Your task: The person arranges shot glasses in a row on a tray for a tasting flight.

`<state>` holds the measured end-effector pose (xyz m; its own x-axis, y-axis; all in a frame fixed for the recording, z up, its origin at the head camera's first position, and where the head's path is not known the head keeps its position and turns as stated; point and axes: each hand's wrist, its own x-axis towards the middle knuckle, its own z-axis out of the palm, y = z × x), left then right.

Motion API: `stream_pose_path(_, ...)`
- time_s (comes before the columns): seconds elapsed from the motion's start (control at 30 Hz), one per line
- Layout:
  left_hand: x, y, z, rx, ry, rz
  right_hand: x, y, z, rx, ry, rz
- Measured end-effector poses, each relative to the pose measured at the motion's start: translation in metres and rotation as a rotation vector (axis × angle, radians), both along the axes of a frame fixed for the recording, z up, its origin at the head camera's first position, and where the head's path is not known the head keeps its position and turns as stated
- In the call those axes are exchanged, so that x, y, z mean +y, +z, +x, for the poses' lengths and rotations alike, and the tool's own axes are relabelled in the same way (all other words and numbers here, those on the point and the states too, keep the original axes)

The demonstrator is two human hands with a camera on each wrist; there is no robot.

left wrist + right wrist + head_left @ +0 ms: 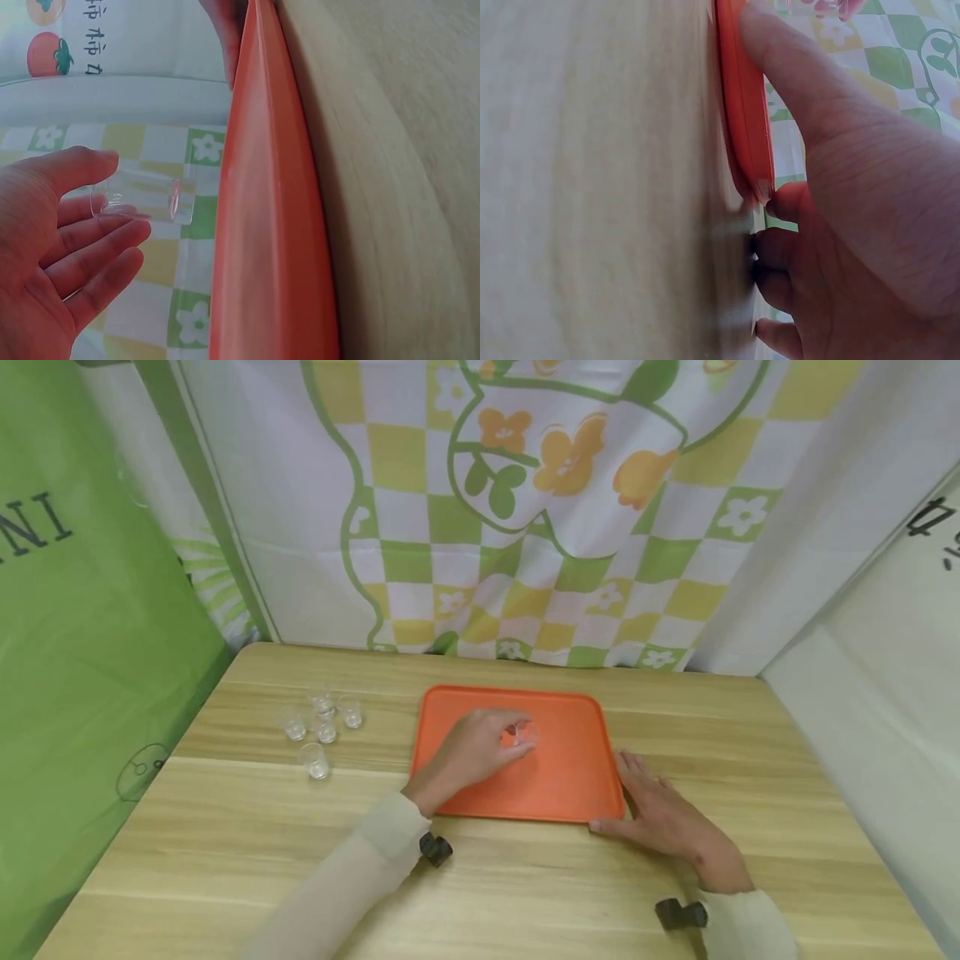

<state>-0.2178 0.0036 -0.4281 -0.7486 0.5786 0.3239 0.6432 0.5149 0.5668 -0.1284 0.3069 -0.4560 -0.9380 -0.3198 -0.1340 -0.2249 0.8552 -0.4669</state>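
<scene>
- At the tray's nine o'clock, five small clear cups point(326, 729) stand in a loose cluster on the wooden table point(510, 893), apparently mouth up.
- The left hand point(476, 745) reaches in from about eight o'clock. Its thumb and fingers curve round the clear cup point(142, 198) in a pinch, thumb at the six-o'clock side and fingers toward twelve; the gap of the grip faces three. A light, even pinch near the rim seems best—enough to stop smooth plastic or glass from slipping, without tipping it.
- The held cup is above the middle of the orange tray point(570, 770), apart from it in the left wrist view. Its long axis runs roughly upright, mouth up and base toward the tray; any slight tilt is hard to judge. Keeping that axis plumb would let the whole base meet a surface at once, and parting thumb and fingers evenly would avoid dragging the rim.
- The tray lies flat, its long axis running from nine to three o'clock.
- At the tray's four o'clock, the right hand point(663, 814) has its thumb and fingers spread, gripping nothing, and touches the corner—light contact there should steady the tray without shifting it.
</scene>
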Motion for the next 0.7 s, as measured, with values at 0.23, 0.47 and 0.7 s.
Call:
stream_pose_path(0.23,0.018,0.000,-0.005,-0.025,-0.027,-0.025,-0.002,0.003,-0.001,0.005,-0.004,0.012)
stream_pose_path(0.47,0.040,-0.002,-0.013,-0.007,-0.063,-0.043,0.000,0.001,0.000,0.013,-0.002,-0.004)
stream_pose_path(0.7,0.059,-0.005,-0.021,-0.012,-0.111,-0.026,0.000,0.001,0.000,0.019,-0.009,-0.011)
